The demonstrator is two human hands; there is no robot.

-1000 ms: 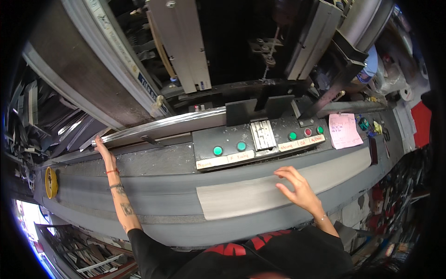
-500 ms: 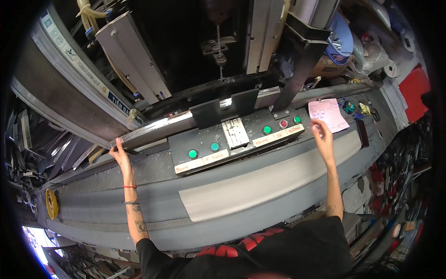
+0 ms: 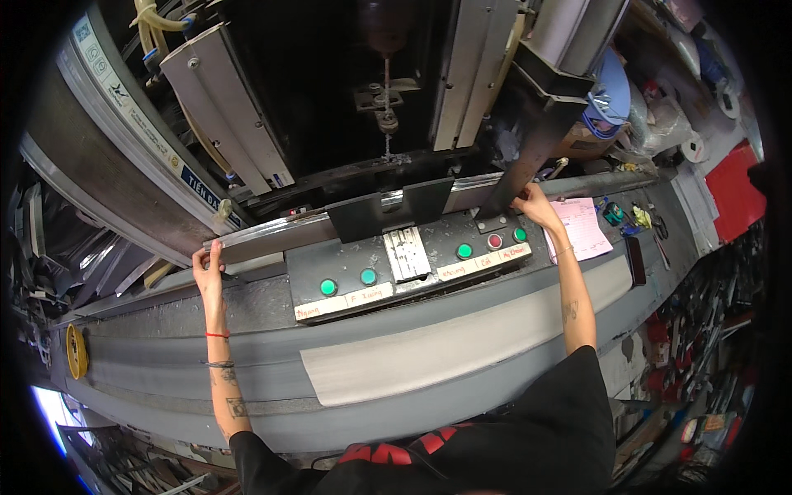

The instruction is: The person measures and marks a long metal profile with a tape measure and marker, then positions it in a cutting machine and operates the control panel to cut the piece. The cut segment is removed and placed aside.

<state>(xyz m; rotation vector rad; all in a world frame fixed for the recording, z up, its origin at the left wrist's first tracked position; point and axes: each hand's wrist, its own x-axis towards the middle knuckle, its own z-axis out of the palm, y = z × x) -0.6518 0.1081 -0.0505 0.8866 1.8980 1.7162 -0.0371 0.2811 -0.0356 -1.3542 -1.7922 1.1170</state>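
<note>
A long shiny metal profile (image 3: 297, 228) lies across the machine, passing behind two black plates (image 3: 355, 219). At its left end my left hand (image 3: 209, 266) is closed, thumb up against the metal. My right hand (image 3: 538, 208) reaches past the pink paper sheet (image 3: 575, 227) to the foot of a black upright post (image 3: 521, 169). Its fingers are curled together there; what they grip is partly hidden. In front of the profile sits a dark control box with a green button (image 3: 328, 286) at the left and a red button (image 3: 494, 241) at the right.
Above the profile hangs a drill-like spindle (image 3: 387, 99) between grey uprights. A pale strip (image 3: 462, 330) lies along the grey bench front. A yellow bowl (image 3: 77, 351) stands far left. A phone (image 3: 634, 261), small tools and a blue basket (image 3: 608, 95) are at the right.
My right hand has moved up and left, from over the pink sheet to the foot of the black post. The left hand stays on the profile's end. The view has shifted slightly.
</note>
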